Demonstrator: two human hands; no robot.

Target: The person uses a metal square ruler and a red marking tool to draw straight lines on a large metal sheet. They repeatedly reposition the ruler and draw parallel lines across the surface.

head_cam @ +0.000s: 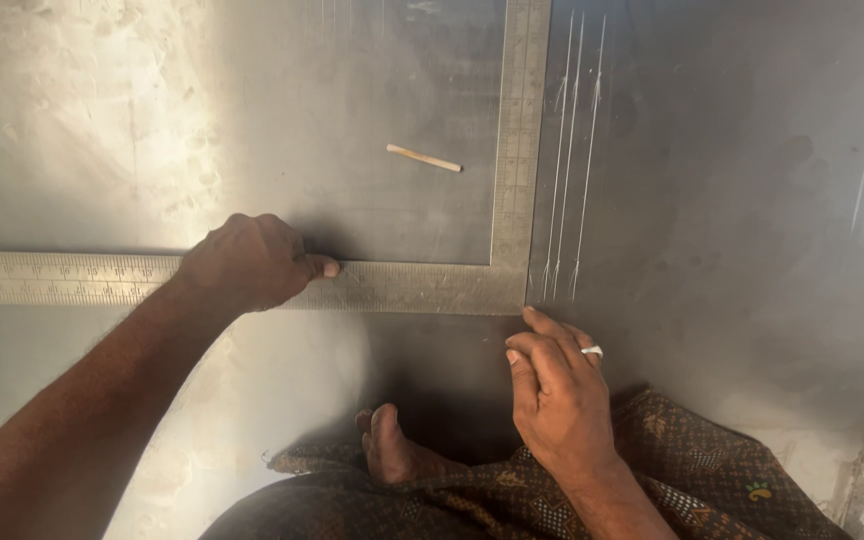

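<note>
While left hand [252,262] presses square [422,285], right hand [557,385] curls.

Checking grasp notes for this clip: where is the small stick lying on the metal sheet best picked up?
Pinch the small stick at its middle, from straight above. It lies flat and alone on the metal sheet, clear of the steel square, both long sides free.

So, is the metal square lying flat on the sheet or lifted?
Flat, it seems: the metal square lies against the grey sheet with no visible gap, and the left hand presses on its long arm.
</note>
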